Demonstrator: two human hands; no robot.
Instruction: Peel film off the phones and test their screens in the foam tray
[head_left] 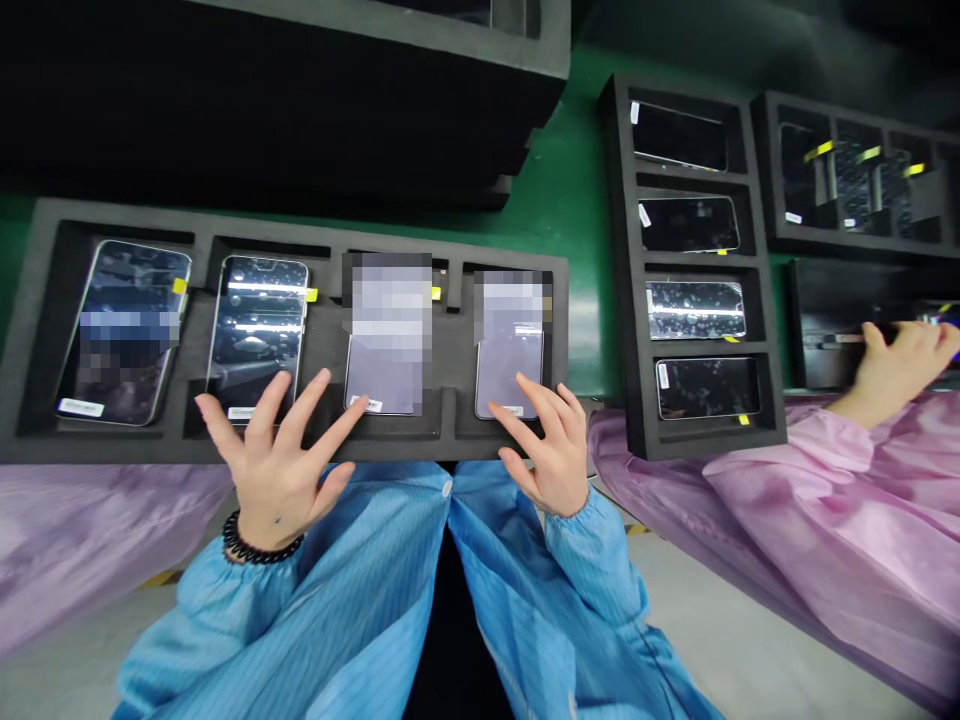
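Observation:
A black foam tray (255, 448) lies in front of me with several smartphones in its compartments. My left hand (281, 465) is spread, its fingers over the lower end of the second smartphone (259, 315) from the left and its index finger at the label corner of the third smartphone (382, 375). Fingers apart, my right hand (551, 440) rests at the lower end of the rightmost smartphone (508, 360), whose screen is pale. At the far left lies a dark smartphone (124, 335) with a yellow tab and a white label. Neither hand grips anything.
A second foam tray (709, 438) with smartphones stands to the right, and another tray (892, 235) lies beyond it. Stacked black foam (300, 110) rises behind my tray. At right, a co-worker's hand (900, 370) in a pink sleeve reaches over a black object.

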